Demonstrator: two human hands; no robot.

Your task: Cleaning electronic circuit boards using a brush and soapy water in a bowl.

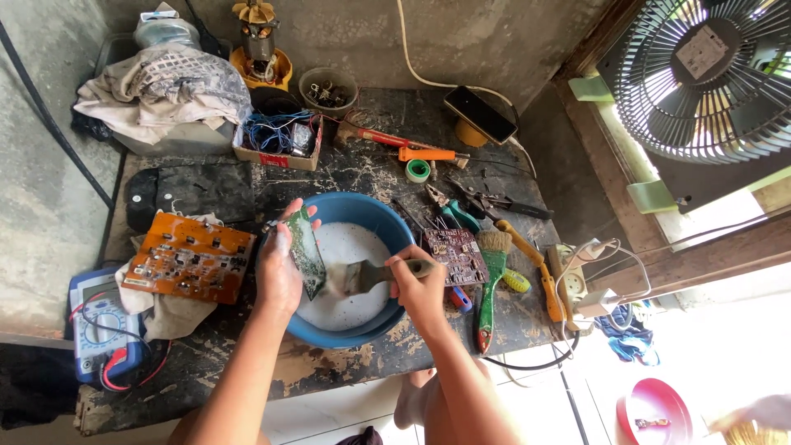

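A single head-worn camera looks steeply down from close above, facing a worn workbench (346, 371) set against a wall. The left hand (278, 268) and right hand (418, 284) meet mid-frame, forearms entering from below.

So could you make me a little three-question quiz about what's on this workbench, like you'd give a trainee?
1. True or false: the left hand holds a green circuit board over the blue basin.
2. What does the right hand grip?
A. a screwdriver
B. a paintbrush
C. pliers
3. Fill in: the orange circuit board lies to the ____ of the basin, as the camera sees it.

Key
1. True; the basin holds white, foamy liquid.
2. B; its bristles point toward the green board.
3. Left; it rests on a cloth beside a blue multimeter.
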